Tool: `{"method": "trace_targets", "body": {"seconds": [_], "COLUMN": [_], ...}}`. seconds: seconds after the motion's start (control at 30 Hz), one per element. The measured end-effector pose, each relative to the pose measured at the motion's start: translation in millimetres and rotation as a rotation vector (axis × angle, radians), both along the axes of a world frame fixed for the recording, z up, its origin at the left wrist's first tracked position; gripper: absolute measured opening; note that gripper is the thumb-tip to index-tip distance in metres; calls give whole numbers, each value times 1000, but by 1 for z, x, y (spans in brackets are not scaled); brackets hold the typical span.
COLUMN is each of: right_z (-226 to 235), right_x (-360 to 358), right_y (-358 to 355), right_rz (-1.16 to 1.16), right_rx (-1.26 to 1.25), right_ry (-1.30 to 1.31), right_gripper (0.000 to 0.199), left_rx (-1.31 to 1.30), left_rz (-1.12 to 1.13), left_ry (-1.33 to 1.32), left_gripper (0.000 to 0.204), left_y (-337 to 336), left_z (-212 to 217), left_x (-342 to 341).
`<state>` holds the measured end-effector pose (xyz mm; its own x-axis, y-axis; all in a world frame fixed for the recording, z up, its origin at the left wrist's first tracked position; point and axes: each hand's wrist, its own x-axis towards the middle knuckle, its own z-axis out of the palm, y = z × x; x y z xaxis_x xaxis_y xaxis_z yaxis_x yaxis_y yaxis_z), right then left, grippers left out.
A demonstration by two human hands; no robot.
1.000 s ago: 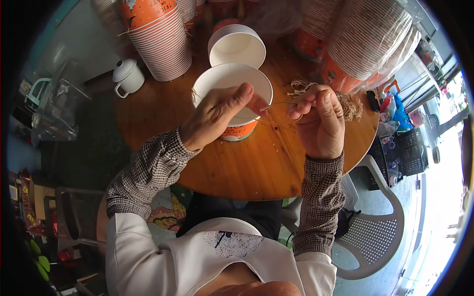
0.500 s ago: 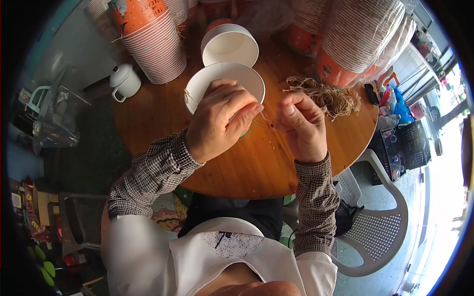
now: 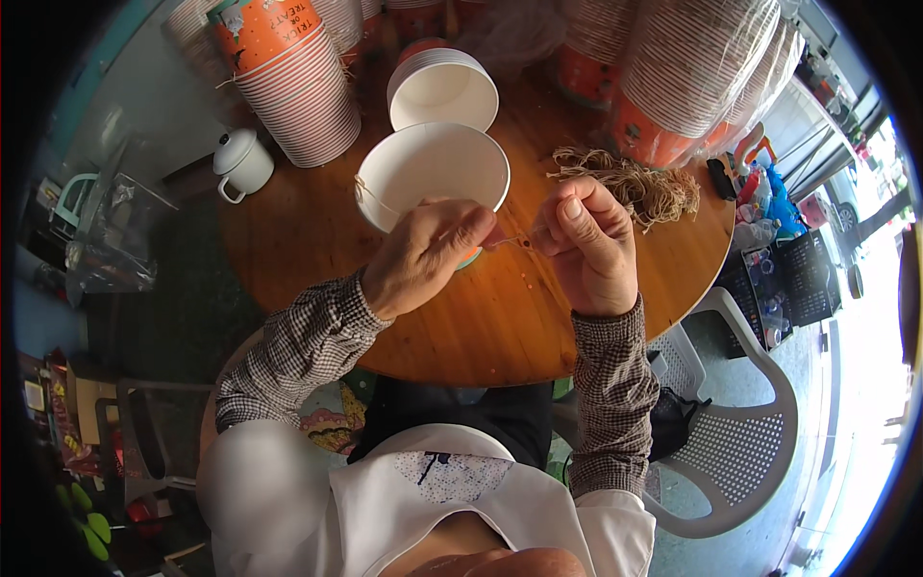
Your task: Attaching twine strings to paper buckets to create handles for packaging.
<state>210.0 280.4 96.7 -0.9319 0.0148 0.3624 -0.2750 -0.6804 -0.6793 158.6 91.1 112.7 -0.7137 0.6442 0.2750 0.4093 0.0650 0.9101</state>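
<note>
A large paper bucket (image 3: 437, 168), white inside, stands before me with its mouth tilted toward me. A thin cord is knotted at its left rim and runs across the opening toward my left hand (image 3: 433, 252). That hand is at the bucket's near rim, its thumb and fingers pinched on the cord (image 3: 517, 240). To its right, my right hand (image 3: 586, 245) is closed, thumb against fingers, on the cord's other stretch. The cord spans the small gap between both hands. Part of the bucket's near side is hidden by my left hand.
Behind the bucket lies a stack of similar white-lined buckets (image 3: 444, 94). A tall stack of orange buckets (image 3: 298, 101) and a white enamel mug (image 3: 245, 165) stand left. A bundle of tan cords (image 3: 659, 190) and plastic-wrapped stacks (image 3: 697, 87) are right. A grey chair (image 3: 735, 452) stands by the wooden table (image 3: 481, 337).
My left hand has come lower and turned, uncovering more of the bucket's inside. The cord between my hands shows more plainly. My right hand has hardly moved.
</note>
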Motion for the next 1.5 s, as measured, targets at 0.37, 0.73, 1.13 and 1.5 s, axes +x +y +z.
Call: {"method": "trace_targets", "body": {"seconds": [0.37, 0.73, 1.13, 1.5], "right_z": [-2, -10, -8, -60], "right_x": [7, 12, -38, -35], "right_y": [-3, -8, 45, 44], "right_rz": [-43, -273, -431, -634], "right_rx": [419, 584, 13, -86], "right_ry": [-38, -51, -6, -82], "right_gripper": [20, 8, 8, 9], "left_rx": [-91, -41, -291, -560], "left_rz": [151, 186, 269, 187], "left_ry": [800, 817, 960, 858], "left_gripper": [14, 15, 31, 19], "left_y": [-3, 3, -7, -61], "left_z": [3, 0, -10, -10], "left_x": [-1, 0, 6, -4]}}
